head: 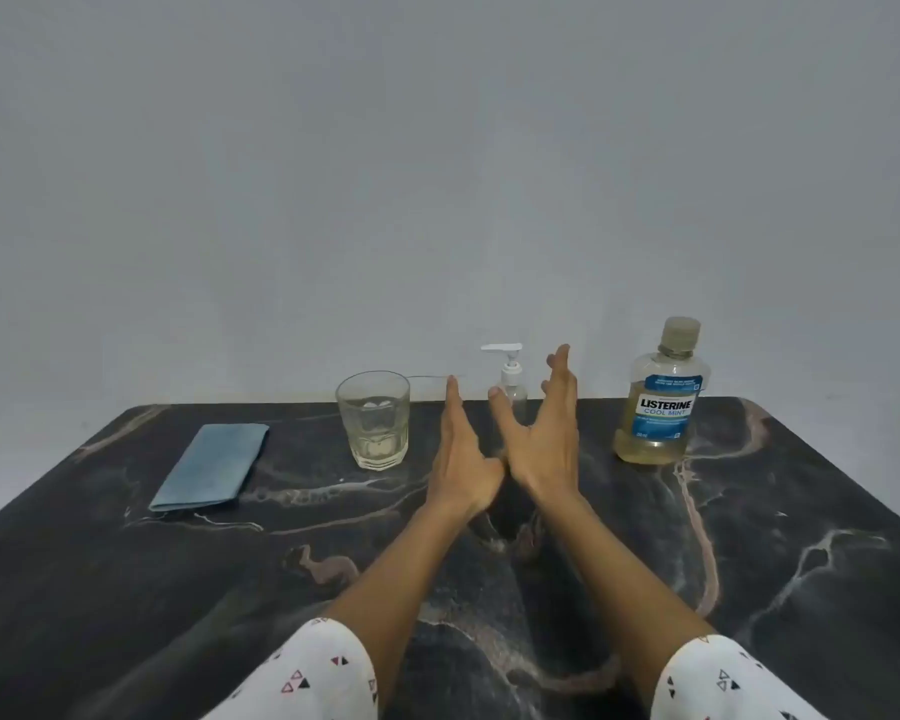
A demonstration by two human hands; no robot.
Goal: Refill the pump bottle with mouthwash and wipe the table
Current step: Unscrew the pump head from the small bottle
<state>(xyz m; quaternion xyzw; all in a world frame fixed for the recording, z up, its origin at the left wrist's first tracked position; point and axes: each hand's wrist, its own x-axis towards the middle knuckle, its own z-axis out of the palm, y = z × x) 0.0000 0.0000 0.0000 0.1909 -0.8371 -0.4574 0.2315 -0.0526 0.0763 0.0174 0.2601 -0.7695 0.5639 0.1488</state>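
Nearest the person, two white sleeves point(307, 672) with little triangles showed at the near edge of the dark stone table point(126, 589). Both arms stretched out over the middle. The left hand point(463, 459) was flat with straight fingers, its grip apart and holding nothing. The right hand point(544, 439) was spread wide, its grip apart too, reaching at the small pump bottle point(513, 387) near the far edge. It looked like the hands were about to take it. A good way would be to hold the body still with one hand and twist the pump top with the other. Along the far edge stood a glass point(374, 418) to the left, the mouthwash bottle point(658, 402) to the right, cap on. A folded blue cloth point(211, 467) lay toward the far left corner.
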